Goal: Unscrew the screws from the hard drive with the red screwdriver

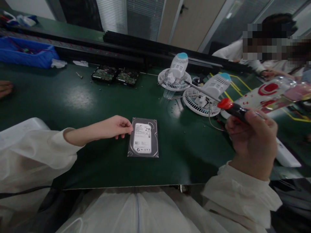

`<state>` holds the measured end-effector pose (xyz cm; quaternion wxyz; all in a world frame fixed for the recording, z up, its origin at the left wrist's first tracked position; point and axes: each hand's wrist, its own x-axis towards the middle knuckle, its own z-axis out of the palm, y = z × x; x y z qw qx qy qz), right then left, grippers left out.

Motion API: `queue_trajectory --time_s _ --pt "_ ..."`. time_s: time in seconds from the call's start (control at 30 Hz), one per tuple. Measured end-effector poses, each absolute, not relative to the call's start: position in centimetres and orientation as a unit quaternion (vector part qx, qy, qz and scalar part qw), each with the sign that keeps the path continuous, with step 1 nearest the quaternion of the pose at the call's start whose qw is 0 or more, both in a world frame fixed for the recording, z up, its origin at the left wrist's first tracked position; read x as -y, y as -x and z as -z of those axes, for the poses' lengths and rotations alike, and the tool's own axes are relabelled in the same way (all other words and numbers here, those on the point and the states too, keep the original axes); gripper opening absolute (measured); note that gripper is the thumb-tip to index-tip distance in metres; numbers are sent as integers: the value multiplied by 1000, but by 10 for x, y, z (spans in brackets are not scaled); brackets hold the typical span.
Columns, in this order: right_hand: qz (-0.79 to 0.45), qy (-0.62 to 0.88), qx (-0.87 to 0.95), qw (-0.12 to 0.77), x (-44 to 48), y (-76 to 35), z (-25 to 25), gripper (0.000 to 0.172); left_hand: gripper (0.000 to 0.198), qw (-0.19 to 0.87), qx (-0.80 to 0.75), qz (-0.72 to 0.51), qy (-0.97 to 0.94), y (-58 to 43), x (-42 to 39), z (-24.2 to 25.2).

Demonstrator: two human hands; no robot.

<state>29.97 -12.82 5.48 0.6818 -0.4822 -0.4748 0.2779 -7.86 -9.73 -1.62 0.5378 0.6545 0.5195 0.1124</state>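
Note:
A hard drive (142,137) with a white label lies flat on the green table in front of me. My left hand (121,127) is closed, thumb and fingers pinched together at the drive's upper left edge; whatever lies between the fingertips is too small to tell. Raised off to the right, my right hand (252,139) is wrapped round a screwdriver (232,107) with a red and black handle. Its long shaft points up and left, in front of two white fans (175,72) standing face down on the table.
Two opened drives with green circuit boards (104,73) sit at the back, near a blue bin (26,53). A large bottle (264,94) stands right, behind my right hand. Small screws are scattered about. Another person's hand (5,88) shows at far left; people sit at upper right.

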Motion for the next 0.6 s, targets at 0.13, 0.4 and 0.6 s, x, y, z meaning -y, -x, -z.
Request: queue_trajectory --time_s 0.13,0.4,0.6 --pt "-298 427 507 687 119 -277 -72 23 30 549 -526 -121 -639 81 101 21" --pt "-396 433 527 614 105 -243 -54 28 28 556 -529 -135 -627 79 105 22" --pt "-437 464 516 572 103 -245 -40 32 28 541 -531 -158 -632 77 111 26"
